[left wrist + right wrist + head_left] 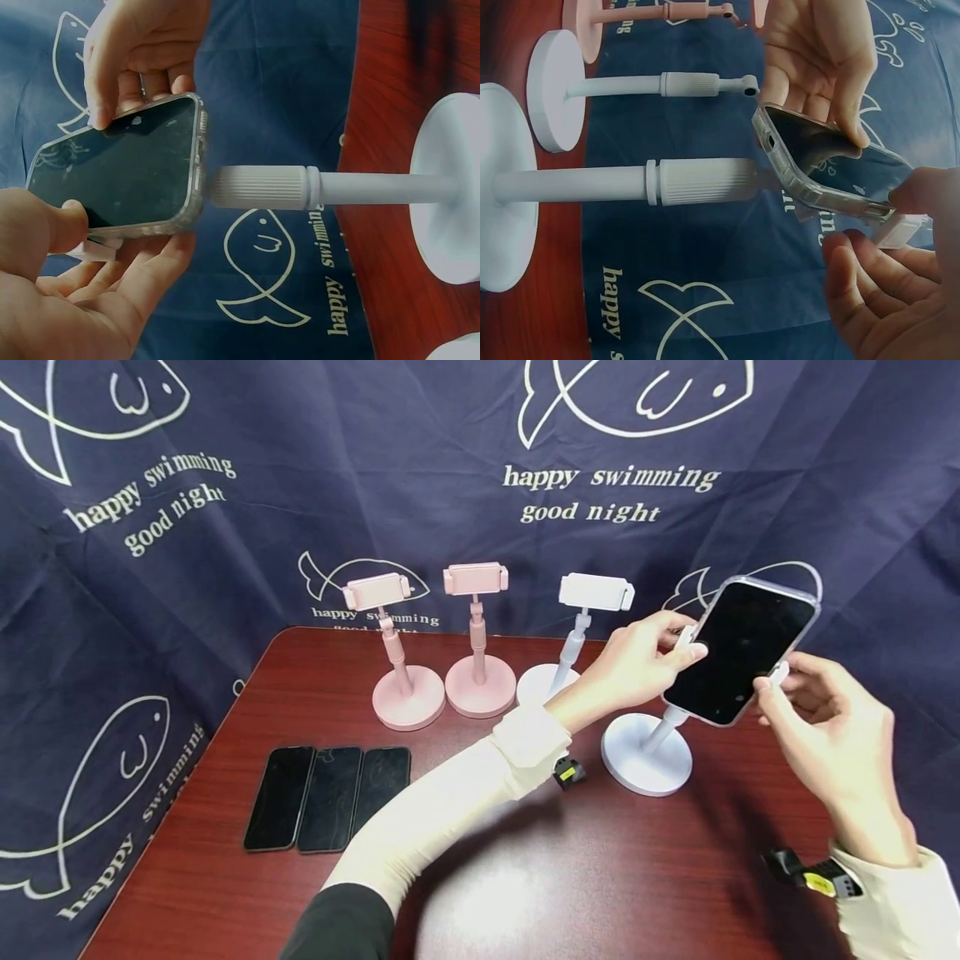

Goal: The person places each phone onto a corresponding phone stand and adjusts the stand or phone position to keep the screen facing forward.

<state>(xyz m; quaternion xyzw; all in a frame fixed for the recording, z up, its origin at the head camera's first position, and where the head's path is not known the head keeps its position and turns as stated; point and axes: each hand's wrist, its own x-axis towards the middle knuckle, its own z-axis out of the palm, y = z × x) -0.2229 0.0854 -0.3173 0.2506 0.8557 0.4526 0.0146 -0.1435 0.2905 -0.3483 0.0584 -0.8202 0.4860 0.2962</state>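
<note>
A smartphone [742,652] in a clear case sits tilted at the head of a white phone stand [647,756], its dark screen facing me. My left hand [645,656] grips the left side of the stand's clamp, thumb over the phone's edge. On the other side my right hand [840,727] pinches the opposite clamp end, a white piece [900,231], beside the phone's edge. Fingers of both hands curl behind the phone. The phone hides most of the clamp, so how firmly it holds the phone cannot be told.
Two pink phone stands [407,697] [480,687] and another white stand [596,592] stand along the back. Three dark phones [279,797] [330,797] [382,777] lie side by side at the left of the red-brown table [202,877]. A blue printed cloth [420,460] hangs behind.
</note>
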